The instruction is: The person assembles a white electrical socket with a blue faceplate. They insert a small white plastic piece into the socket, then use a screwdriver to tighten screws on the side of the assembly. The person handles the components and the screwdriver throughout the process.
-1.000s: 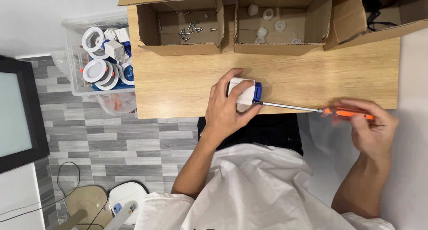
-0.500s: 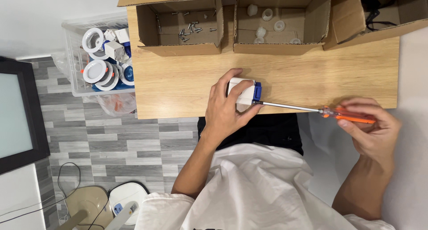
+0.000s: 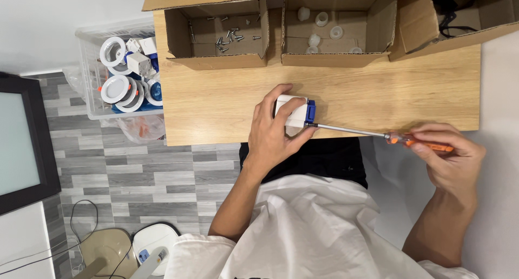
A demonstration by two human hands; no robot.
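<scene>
My left hand grips a small white box-shaped part with a blue end, pressing it onto the wooden table near the front edge. My right hand holds the orange handle of a long screwdriver out past the table's right front corner. The metal shaft runs level to the left, and its tip meets the blue end of the white part.
Three open cardboard boxes line the table's far edge: one with loose screws, one with small white caps, one with black cable. A clear plastic bin of round white fittings stands on the floor at left.
My right hand has shifted slightly on the screwdriver handle, fingers rolling around it. The left hand and the white part stay in place.
</scene>
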